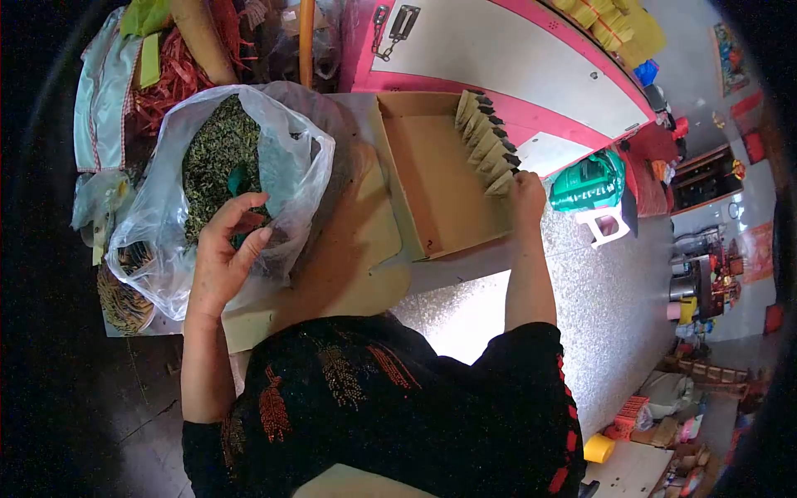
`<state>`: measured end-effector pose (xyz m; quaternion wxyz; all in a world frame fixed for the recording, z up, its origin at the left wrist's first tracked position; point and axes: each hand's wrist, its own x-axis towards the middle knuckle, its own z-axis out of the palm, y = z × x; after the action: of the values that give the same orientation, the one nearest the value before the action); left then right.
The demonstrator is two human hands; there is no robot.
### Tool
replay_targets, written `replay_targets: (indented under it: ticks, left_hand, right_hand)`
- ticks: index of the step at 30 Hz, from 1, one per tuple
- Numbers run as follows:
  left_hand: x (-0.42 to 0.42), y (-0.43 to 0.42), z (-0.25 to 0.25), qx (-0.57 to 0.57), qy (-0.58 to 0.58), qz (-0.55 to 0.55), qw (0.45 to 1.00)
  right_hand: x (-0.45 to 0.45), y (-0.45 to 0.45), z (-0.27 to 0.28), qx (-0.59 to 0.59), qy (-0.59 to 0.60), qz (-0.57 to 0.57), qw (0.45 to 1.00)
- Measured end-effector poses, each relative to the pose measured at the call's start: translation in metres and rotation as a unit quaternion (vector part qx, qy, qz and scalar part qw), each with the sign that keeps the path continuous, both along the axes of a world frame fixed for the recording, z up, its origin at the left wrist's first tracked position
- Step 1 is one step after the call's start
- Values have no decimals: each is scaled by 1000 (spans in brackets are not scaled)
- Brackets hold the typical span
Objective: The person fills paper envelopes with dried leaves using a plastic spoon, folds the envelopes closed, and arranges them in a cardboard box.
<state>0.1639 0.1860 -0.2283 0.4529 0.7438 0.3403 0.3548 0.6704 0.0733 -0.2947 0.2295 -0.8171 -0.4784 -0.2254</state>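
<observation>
My left hand [222, 257] hovers over the near side of a clear plastic bag [290, 178], thumb and fingers apart in a curve with nothing visible between them. Dried, chopped green leaves [220, 145] fill the bag. Behind my fingers, a dark green object [239, 178], partly hidden, lies on the leaves. At the right wall of a shallow cardboard box [444, 178], my right hand [529, 199] is closed at the dark top of the nearest small cone-shaped packet [500, 183]. Several such tan packets [481, 137] with dark tops stand in a slanting row along that wall.
Bag and box rest on a low table with a tan board [357, 257]. A pink and white cabinet [498, 50] stands behind. Right of the box are a green printed sack [589, 183] and a white stool [606, 226]. Red shredded strips [170, 91] lie at the back left.
</observation>
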Motion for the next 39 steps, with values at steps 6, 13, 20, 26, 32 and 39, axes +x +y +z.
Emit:
replay_targets:
  ticks: [6, 13, 20, 26, 32, 39]
  left_hand:
    - [0, 1, -2, 3, 6, -1, 1000]
    - [0, 3, -9, -8, -10, 0, 1000]
    - [0, 3, -10, -13, -7, 1, 1000]
    - [2, 2, -9, -13, 10, 0, 1000]
    - [3, 0, -5, -16, 24, -9, 1000]
    - [9, 3, -9, 12, 66, 25, 997]
  right_hand:
    - [5, 5, -1, 13, -23, 6, 1000]
    - [6, 5, -2, -9, -18, 18, 1000]
    - [-9, 2, 7, 17, 9, 35, 999]
    - [-15, 2, 10, 18, 19, 25, 999]
    - [-27, 3, 23, -8, -54, 17, 998]
    - [37, 4, -25, -10, -139, -24, 990]
